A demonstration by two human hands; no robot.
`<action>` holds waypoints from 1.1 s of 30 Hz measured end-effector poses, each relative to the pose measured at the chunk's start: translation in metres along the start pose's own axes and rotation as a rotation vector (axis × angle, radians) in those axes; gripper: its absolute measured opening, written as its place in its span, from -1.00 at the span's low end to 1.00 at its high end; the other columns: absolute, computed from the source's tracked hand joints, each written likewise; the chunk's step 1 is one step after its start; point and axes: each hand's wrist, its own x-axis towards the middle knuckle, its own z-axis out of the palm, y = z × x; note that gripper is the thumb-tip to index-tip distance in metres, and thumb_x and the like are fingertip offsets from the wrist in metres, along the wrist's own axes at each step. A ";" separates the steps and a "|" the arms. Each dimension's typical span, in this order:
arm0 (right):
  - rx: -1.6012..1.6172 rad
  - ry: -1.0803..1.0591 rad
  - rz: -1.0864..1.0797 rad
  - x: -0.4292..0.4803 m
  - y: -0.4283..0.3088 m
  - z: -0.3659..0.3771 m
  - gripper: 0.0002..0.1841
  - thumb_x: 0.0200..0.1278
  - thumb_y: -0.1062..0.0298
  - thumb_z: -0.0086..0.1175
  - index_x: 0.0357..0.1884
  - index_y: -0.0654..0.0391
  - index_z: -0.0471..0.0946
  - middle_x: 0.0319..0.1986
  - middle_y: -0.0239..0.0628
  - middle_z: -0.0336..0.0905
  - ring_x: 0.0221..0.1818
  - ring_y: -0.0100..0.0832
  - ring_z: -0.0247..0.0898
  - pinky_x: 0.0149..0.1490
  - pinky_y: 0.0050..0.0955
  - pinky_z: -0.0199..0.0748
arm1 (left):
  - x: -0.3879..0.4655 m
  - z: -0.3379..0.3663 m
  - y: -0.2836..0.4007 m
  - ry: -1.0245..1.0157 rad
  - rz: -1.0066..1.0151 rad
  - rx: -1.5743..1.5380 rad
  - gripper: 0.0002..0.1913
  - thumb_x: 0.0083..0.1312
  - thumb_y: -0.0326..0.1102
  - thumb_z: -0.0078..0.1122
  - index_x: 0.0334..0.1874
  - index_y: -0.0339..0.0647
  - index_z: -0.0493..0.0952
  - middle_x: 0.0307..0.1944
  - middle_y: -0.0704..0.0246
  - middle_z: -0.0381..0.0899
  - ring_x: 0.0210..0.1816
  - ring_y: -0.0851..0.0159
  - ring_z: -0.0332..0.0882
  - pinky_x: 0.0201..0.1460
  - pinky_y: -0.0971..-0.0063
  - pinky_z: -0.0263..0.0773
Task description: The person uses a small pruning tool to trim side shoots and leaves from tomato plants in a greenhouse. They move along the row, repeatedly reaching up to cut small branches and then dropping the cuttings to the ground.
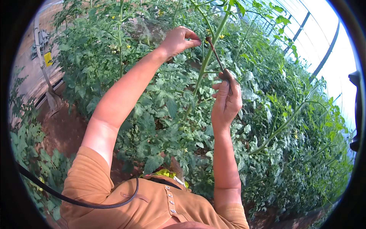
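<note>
My left hand (184, 42) reaches in from the left with thumb and forefinger pinched together, just left of a thick green tomato stem (203, 67); whether anything thin lies between the fingertips is too small to tell. My right hand (227, 97) is to the right of this stem, closed around a thin dark rod (217, 57). The rod slants up to the left across the stem, and its brownish, thicker tip (208, 39) is near small yellow flowers (208, 31) and the pinched left fingers.
Dense tomato foliage (160, 106) surrounds both arms. Another bare stem (281, 127) leans at the right. Left are brown soil (64, 126), a leaning post (41, 57) and a yellow card (48, 59). Greenhouse ribs (328, 51) curve at upper right. A black cable (85, 203) crosses the shirt.
</note>
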 end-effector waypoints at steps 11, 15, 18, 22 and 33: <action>-0.062 -0.057 -0.074 -0.006 0.014 -0.004 -0.70 0.49 0.42 -0.12 0.16 0.30 0.47 -0.09 -0.17 0.59 -0.29 -0.57 0.55 -0.38 -0.67 0.51 | -0.004 0.009 -0.002 -0.025 -0.007 -0.091 -0.69 0.14 -0.18 0.44 -0.19 -0.26 0.69 -0.11 0.33 0.61 -0.02 0.36 0.52 0.13 0.45 0.36; 0.006 0.063 -0.058 -0.010 -0.001 -0.017 -0.70 0.48 0.46 -0.12 0.15 0.31 0.46 -0.08 -0.15 0.55 -0.30 -0.54 0.56 -0.38 -0.64 0.55 | 0.002 0.001 -0.003 -0.076 -0.080 -0.156 -0.68 0.18 -0.17 0.41 -0.14 -0.25 0.67 -0.10 0.34 0.64 -0.01 0.38 0.53 0.13 0.47 0.36; 0.074 0.119 -0.072 -0.008 -0.001 -0.027 -0.70 0.46 0.50 -0.11 0.15 0.32 0.46 -0.06 -0.14 0.50 -0.33 -0.54 0.57 -0.40 -0.63 0.59 | 0.017 0.000 -0.003 -0.026 -0.127 -0.066 -0.62 0.35 -0.10 0.22 0.09 -0.20 0.58 0.00 0.32 0.63 0.08 0.36 0.52 0.23 0.43 0.34; 0.085 0.151 -0.027 -0.004 -0.001 -0.036 -0.70 0.46 0.50 -0.11 0.16 0.32 0.45 -0.06 -0.15 0.49 -0.34 -0.53 0.58 -0.38 -0.62 0.62 | 0.071 0.003 -0.013 -0.027 -0.165 0.109 -0.66 0.45 -0.15 0.05 0.17 -0.14 0.52 0.08 0.30 0.59 0.17 0.31 0.46 0.30 0.33 0.30; -0.083 0.088 -0.090 0.015 0.027 -0.032 -0.75 0.44 0.52 -0.11 0.06 0.39 0.44 -0.21 -0.15 0.50 -0.44 -0.51 0.58 -0.41 -0.58 0.64 | 0.132 0.031 -0.024 -0.574 -0.226 0.139 -0.49 0.28 0.02 0.31 0.15 -0.16 0.56 0.11 0.36 0.56 0.18 0.37 0.42 0.32 0.41 0.24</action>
